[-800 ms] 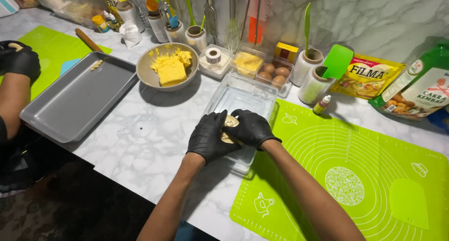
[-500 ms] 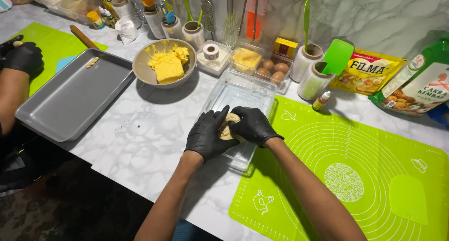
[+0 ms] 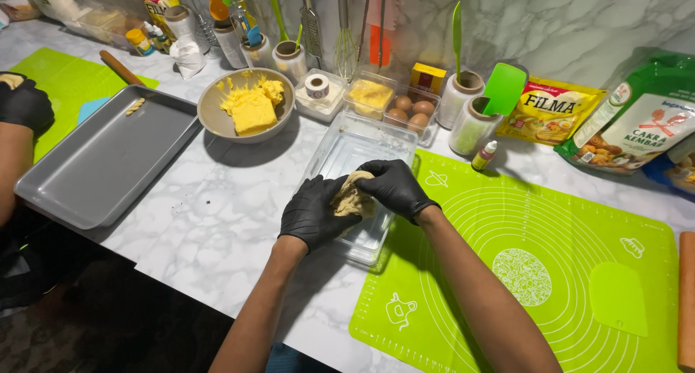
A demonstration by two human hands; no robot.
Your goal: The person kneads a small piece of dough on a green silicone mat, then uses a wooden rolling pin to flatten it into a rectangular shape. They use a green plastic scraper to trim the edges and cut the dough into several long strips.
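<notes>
Both my hands wear black gloves and press together around a pale beige lump of dough [image 3: 352,196]. My left hand [image 3: 313,214] cups it from the left and below. From the right and above, my right hand [image 3: 395,188] wraps over it. The dough is held just above a clear rectangular plastic container [image 3: 347,145] on the marble counter.
A green silicone mat [image 3: 550,272] lies to the right. A grey baking tray [image 3: 101,156] sits at left, a bowl of yellow butter [image 3: 250,111] behind it. Eggs [image 3: 409,107], jars, utensils and flour bags line the back wall. Another person's gloved hand [image 3: 25,105] is at far left.
My hands have kept squeezing and turning the dough over the container; more of the lump shows between them now. The view has shifted slightly.
</notes>
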